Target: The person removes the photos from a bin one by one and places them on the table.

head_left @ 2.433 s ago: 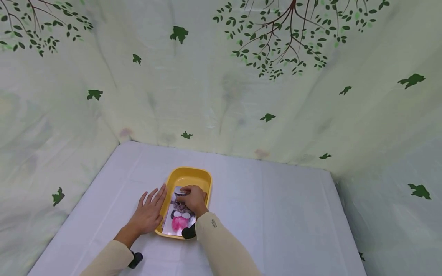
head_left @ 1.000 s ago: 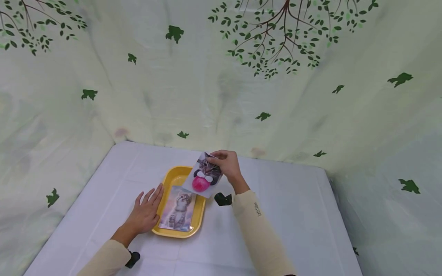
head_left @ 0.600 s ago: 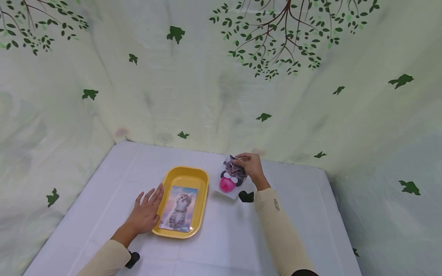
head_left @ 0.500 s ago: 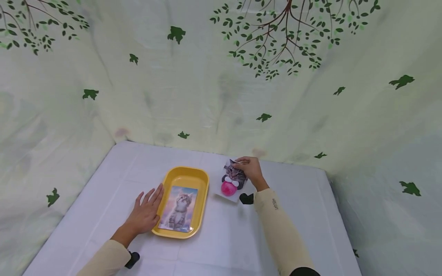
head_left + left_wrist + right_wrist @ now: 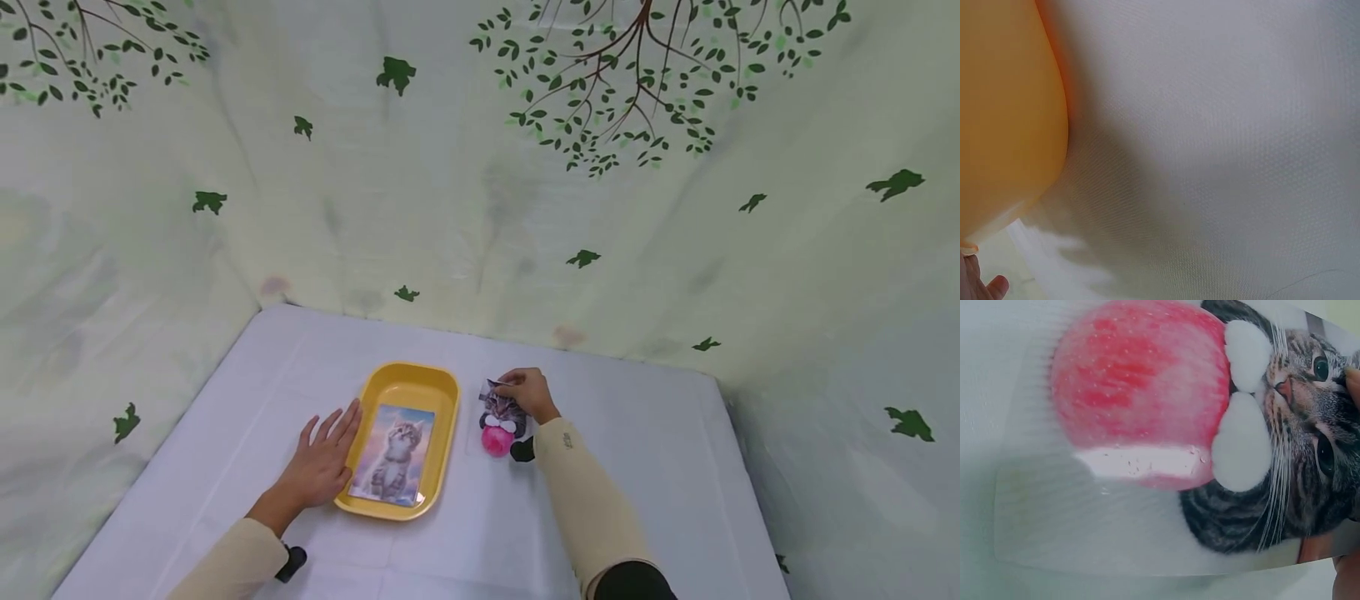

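Note:
My right hand [image 5: 531, 393] pinches the far edge of a glossy photo card [image 5: 498, 440] showing a tabby cat's face and a pink-red apple. The card is low over the white table, right of a yellow tray [image 5: 407, 383]. In the right wrist view, the card [image 5: 1141, 394] fills most of the frame, with a fingertip [image 5: 1353, 384] over its edge. My left hand [image 5: 318, 462] rests with fingers extended along the tray's left rim. Inside the tray lies a second photo card [image 5: 393, 454], picturing a sitting kitten. The left wrist view shows the tray's outer wall [image 5: 1010, 119].
A white cloth covers the table [image 5: 622, 467]. Pale curtains [image 5: 465, 183] printed with leaves and branches enclose it at the back and sides. Dark wrist cameras sit by both sleeves.
My right hand has lifted the cat-and-apple card out of the tray, carried it right and lowered it towards the table. The kitten card beneath is now uncovered. My left hand stays at the rim.

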Motion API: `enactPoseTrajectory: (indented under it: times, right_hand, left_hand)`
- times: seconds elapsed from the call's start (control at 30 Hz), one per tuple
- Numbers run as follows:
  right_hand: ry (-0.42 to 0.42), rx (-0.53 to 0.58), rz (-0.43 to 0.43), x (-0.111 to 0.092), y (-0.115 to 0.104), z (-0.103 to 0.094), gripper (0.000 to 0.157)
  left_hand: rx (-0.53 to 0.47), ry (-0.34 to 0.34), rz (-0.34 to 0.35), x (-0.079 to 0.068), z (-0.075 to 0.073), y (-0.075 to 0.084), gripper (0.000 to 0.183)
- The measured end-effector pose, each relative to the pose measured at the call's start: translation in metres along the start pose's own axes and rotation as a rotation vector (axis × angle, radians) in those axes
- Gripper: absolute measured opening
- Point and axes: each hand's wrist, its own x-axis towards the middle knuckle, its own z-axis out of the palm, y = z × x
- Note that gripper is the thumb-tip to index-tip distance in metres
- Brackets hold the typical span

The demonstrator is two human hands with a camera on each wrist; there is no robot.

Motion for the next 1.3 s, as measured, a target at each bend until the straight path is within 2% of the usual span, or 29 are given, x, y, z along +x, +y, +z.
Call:
enactPoseTrajectory:
  times: [0.3, 0.43, 0.57, 0.73, 1.1, 1.3]
  right_hand:
    - [0.038, -0.037, -0.013, 0.002, -0.002, 0.004, 0.023]
    - [0.031, 0.000, 0.010, -0.001, -0.012, 0.000, 0.027]
    - [0.020, 0.009, -0.040, -0.005, -0.022, 0.004, 0.027]
    - [0.002, 0.009, -0.125, -0.017, -0.039, 0.022, 0.026]
    - [-0.118, 0.074, -0.323, -0.046, -0.081, 0.065, 0.026]
    - [-0.169, 0.083, -0.351, -0.051, -0.093, 0.091, 0.023]
  left_hand:
    - [0.004, 0.033, 0.018, -0.001, 0.001, -0.002, 0.078]
    - [-0.012, 0.016, 0.025, 0.002, -0.002, -0.002, 0.077]
    - [-0.030, -0.020, 0.019, 0.004, -0.002, 0.000, 0.077]
    - [-0.041, -0.021, 0.019, 0.002, -0.003, -0.001, 0.078]
    - [-0.036, 0.012, 0.037, 0.000, 0.000, -0.002, 0.079]
    - [-0.033, -0.019, 0.020, 0.001, -0.001, -0.001, 0.078]
